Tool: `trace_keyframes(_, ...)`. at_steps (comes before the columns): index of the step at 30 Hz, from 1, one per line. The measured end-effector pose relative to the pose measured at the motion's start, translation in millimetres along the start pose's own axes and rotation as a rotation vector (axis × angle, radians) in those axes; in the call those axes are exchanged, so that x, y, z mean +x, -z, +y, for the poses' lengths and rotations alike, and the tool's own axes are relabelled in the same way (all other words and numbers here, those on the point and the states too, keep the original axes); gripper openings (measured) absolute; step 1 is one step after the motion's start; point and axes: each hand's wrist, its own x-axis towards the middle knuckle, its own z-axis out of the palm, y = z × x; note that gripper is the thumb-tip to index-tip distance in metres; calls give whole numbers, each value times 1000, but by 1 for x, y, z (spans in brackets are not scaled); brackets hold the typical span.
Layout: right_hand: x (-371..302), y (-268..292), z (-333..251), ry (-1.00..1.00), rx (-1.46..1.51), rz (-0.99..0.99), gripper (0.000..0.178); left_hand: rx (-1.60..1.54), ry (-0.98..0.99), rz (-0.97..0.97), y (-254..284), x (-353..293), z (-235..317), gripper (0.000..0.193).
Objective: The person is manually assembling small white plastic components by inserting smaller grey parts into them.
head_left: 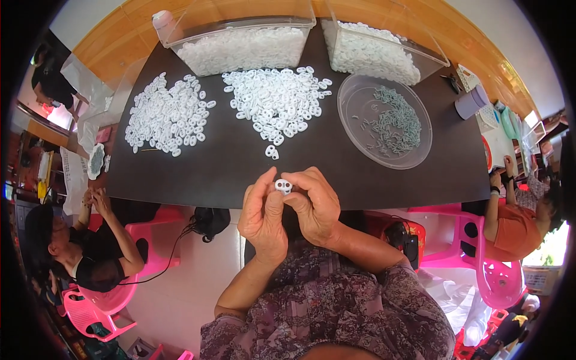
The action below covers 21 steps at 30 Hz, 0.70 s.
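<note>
Just beyond the table's near edge, my left hand [263, 223] and my right hand [318, 203] meet, fingertips and thumbs pinching one small white plastic piece [284, 185]. This piece is oval with two round holes, like a cord lock. Part of it is hidden by my thumbs. Two loose pieces [272, 152] of the same kind lie on the dark table just past my fingers. Beyond them spreads a pile of white two-holed pieces [273, 102], and a second pile of similar white ovals [168, 114] lies to its left.
A round clear tray [351, 129] holds many small grey-green rods, perhaps springs [396, 123]. Two clear bins [240, 51] [375, 54] full of white pieces stand at the back. A lidded cup [471, 102] is at the right. People sit at both sides [99, 252] [519, 231] on pink chairs.
</note>
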Motion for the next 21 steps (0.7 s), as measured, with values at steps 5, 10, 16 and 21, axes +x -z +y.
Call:
trace_keyframes(5, 2, -4, -2, 86, -42, 47, 27, -48, -58, -71, 5, -4, -7, 21)
trace_keyframes(10, 1, -6, 0, 147, -68, 56, 22, -58, -103, -29, 1, -6, -9, 18)
trace_keyframes(16, 3, -6, 2, 224, -89, 34, 21, -2, -171, 8, -2, -7, -10, 17)
trace_keyframes(21, 0, -8, 5, 238, -83, 35, 22, 132, -229, 34, 1, -7, -11, 17)
